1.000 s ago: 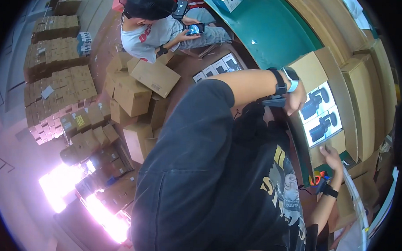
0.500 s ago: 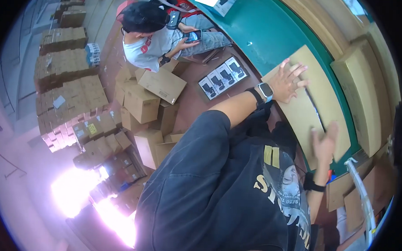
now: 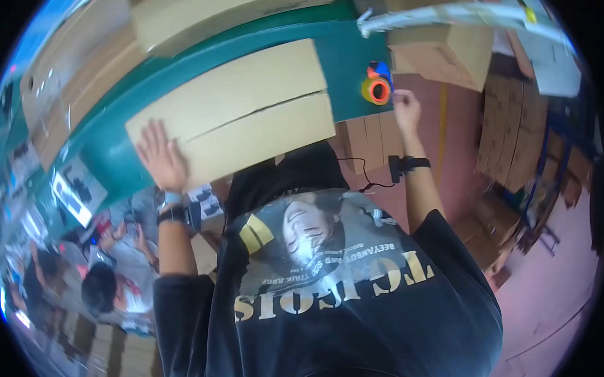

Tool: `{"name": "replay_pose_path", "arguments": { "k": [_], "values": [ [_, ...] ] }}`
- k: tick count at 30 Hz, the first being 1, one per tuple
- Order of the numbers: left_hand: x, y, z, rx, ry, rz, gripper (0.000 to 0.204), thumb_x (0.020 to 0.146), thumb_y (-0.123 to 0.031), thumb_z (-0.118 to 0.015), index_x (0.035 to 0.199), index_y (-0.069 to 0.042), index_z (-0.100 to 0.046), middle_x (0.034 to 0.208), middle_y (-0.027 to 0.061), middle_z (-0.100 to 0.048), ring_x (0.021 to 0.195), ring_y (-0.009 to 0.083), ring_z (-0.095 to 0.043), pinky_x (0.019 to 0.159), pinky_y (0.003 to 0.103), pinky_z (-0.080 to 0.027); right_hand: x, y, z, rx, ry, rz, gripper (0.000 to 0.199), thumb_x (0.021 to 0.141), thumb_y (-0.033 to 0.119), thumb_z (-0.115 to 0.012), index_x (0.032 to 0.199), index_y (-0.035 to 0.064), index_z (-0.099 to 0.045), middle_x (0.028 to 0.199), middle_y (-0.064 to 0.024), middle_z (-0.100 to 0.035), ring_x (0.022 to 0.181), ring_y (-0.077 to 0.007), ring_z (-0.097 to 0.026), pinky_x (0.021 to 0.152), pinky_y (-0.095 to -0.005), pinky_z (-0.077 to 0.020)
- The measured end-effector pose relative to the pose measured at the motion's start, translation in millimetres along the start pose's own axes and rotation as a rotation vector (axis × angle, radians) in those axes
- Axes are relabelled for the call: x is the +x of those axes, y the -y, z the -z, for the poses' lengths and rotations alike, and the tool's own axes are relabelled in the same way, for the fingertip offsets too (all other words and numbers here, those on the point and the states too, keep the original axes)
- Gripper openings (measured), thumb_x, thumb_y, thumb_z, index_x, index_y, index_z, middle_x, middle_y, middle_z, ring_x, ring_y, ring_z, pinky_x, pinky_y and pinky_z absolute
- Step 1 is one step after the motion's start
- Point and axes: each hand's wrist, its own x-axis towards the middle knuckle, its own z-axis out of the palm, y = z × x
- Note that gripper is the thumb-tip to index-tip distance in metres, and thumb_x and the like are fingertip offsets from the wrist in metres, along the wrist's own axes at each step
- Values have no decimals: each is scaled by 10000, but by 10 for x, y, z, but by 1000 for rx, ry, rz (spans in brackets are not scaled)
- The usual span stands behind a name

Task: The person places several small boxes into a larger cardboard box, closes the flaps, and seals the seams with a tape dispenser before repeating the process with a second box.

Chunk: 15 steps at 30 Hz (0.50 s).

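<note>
A closed, long cardboard box lies on the green table, a narrow dark seam running between its top flaps. My left hand rests flat on the box's left end, fingers spread. Off the box's right end, my right hand has its fingers curled together at the right side of a tape dispenser. The dispenser is blue and orange with a yellowish roll. Whether the fingertips grip part of it is too small to make out.
Long cardboard boxes line the table's far side. A white bar crosses at the upper right, above an open carton. Stacked cartons stand on the floor to the right. A seated person is at the lower left.
The view has turned toward the right side of the table. My right hand has left the box top and moved right to the tape dispenser. My left hand stays on the box.
</note>
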Motion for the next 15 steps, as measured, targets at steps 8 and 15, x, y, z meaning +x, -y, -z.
{"name": "replay_pose_path", "arguments": {
  "k": [8,15],
  "values": [
    [111,10,-102,52,-49,515,609,1061,-406,-370,1535,-23,-362,1578,273,-332,1451,427,-340,1195,514,-225,408,-305,-337,-539,-289,171,273,827,253,-758,984,35,-710,917,-203,-702,862,-394,-680,804,-477,-555],
    [582,-228,-273,-101,-68,829,711,1014,-505,-440,1338,127,-436,1318,361,-532,1211,506,-530,1071,532,-392,1059,-773,98,-375,194,-34,292,880,230,-656,1097,40,-696,924,-206,-733,908,-334,-734,778,-445,-564]
  ]
}}
